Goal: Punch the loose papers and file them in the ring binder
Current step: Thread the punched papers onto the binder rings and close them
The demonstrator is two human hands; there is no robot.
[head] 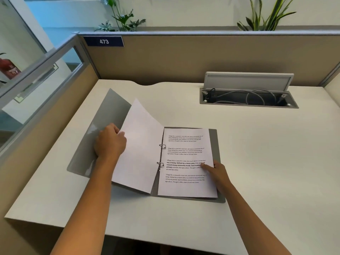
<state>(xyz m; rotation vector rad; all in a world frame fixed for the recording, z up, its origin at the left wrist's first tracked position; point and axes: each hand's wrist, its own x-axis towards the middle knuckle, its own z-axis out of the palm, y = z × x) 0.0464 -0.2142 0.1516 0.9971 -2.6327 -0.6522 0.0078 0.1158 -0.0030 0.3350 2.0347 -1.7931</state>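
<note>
The left hand (110,142) grips a lifted sheet (139,150) by its outer edge (blank side up), while the right hand (214,171), fingers flat, pins the filed page (185,162) beside the binder (103,115) rings (161,155), presumably so nothing slides.

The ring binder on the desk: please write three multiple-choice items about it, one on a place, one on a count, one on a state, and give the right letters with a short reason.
1. Where does the right hand rest?
A. on the printed page
B. on the cable tray
C. on the number plate

2. How many metal rings show in the ring binder?
A. one
B. two
C. four

3. How is the blank sheet that the left hand holds?
A. flat
B. lifted and curved
C. crumpled

Key: 1 A, its fingers lie on the printed page; 2 B, two rings stand at the spine; 3 B, its outer edge rises off the cover.
</note>
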